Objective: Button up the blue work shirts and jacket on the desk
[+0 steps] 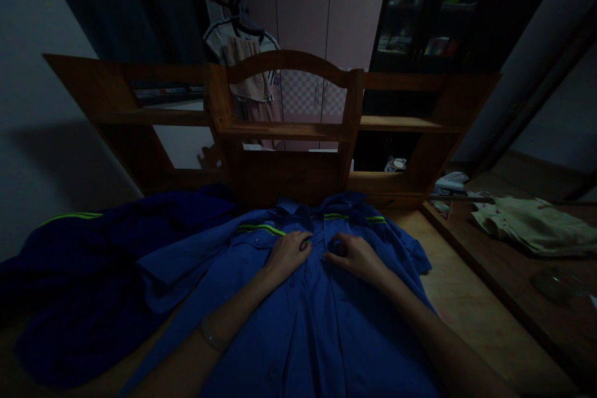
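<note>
A blue work shirt [308, 317] with yellow-green reflective stripes lies spread face up on a wooden surface in front of me. My left hand [289, 250] rests on the shirt's chest just left of the button line, fingers curled and pinching the fabric edge. My right hand [355, 255] sits just right of the button line, fingers bent and pinched on the shirt's placket. The two hands are a few centimetres apart. A thin bracelet circles my left wrist.
A darker blue garment [93, 261] with a reflective stripe lies heaped at the left. A wooden shelf unit [289, 130] stands behind the shirt. A pale folded garment [536, 224] lies on the wood at the right. Clothes hang on a hanger [242, 43] at the back.
</note>
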`<action>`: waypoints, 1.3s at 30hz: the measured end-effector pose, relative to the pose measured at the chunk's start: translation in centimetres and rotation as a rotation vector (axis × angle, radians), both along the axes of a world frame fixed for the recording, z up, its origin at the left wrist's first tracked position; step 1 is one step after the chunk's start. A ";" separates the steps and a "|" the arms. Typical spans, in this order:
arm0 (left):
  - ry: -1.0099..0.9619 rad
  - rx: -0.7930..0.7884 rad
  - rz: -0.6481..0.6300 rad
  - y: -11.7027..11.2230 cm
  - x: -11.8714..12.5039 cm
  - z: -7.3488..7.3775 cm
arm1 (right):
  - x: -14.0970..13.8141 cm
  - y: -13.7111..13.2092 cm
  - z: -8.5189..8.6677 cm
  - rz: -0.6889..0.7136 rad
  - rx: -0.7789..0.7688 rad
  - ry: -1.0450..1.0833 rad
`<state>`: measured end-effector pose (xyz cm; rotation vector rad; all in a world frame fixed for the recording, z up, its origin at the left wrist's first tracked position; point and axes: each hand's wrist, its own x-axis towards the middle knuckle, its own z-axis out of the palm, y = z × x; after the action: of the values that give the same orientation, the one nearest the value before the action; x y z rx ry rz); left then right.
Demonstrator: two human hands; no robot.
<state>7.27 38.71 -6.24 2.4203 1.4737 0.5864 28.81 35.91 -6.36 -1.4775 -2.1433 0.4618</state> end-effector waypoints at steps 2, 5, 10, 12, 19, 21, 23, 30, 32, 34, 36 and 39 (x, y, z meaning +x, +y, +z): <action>-0.040 -0.005 -0.007 0.1 0.1 -0.1 | -0.8 -0.3 -0.1 -0.058 0.020 -0.083; -0.104 -0.038 -0.037 -0.1 0.2 0.4 | -1.3 -0.5 0.5 -0.084 0.028 -0.134; -0.072 -0.023 -0.074 -2.4 0.3 3.6 | 0.1 -2.5 3.2 -0.028 -0.029 -0.023; -0.002 -0.016 -0.106 -4.2 0.4 4.5 | 0.7 -4.5 4.0 0.029 -0.046 0.023; 0.054 0.009 -0.106 -7.5 1.2 3.4 | 1.0 -10.7 3.7 0.234 -0.187 0.024; -0.027 0.047 -0.066 -5.8 1.1 3.0 | 1.1 -10.0 4.0 0.190 -0.106 0.093; -0.113 0.087 -0.061 -3.1 0.8 2.9 | 1.2 -8.2 4.2 0.140 0.011 0.160; -0.153 -0.188 -0.265 5.7 0.0 3.0 | 1.6 0.4 1.7 -0.005 -0.047 0.053; -0.147 -0.174 -0.244 6.5 0.0 3.5 | 1.5 1.8 1.0 -0.086 -0.129 0.005; -0.128 -0.146 -0.229 7.0 0.1 4.5 | 1.2 2.5 0.6 -0.145 -0.149 -0.076; -0.081 -0.122 -0.228 7.7 0.0 5.8 | 0.6 2.6 0.4 -0.189 -0.108 -0.191; 0.005 -0.100 -0.245 9.2 -0.4 7.6 | -0.1 2.6 -0.1 -0.241 -0.039 -0.314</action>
<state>6.91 47.96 1.40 2.4737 1.1540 0.4416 28.71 38.51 -6.50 -1.9079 -2.1535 0.1958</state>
